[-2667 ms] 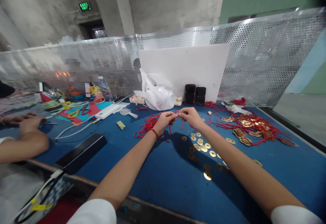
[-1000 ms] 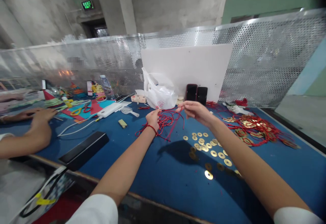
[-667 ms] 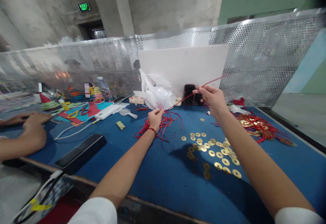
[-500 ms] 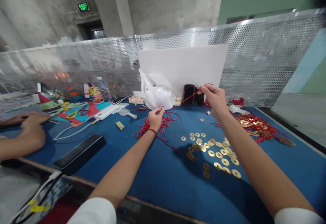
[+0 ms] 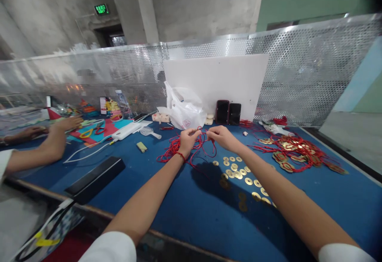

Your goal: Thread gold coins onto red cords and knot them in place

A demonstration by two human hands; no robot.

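Red cord [image 5: 202, 131] runs between my two hands, held above the blue table. My left hand [image 5: 188, 140] is closed in a pinch on it, over a tangled heap of red cord [image 5: 173, 150]. Close on the right, my right hand [image 5: 222, 136] pinches the same cord, its fingertips a short gap from the left ones. A loop of cord hangs below the fingers. Several brass coins with centre holes [image 5: 248, 181] lie loose on the table under my right forearm, some in shadow and partly hidden.
To the right lies a pile of coins strung with red cord [image 5: 298, 150]. Behind the hands stand a white plastic bag [image 5: 186, 113] and two phones [image 5: 222, 112]. A black bar [image 5: 95, 178], a power strip [image 5: 128, 130] and a co-worker's hands [image 5: 67, 123] are at the left.
My right hand has come down and left, close to my left hand, so the stretched cord is now slack. At the left, a co-worker's hand has reached farther forward.
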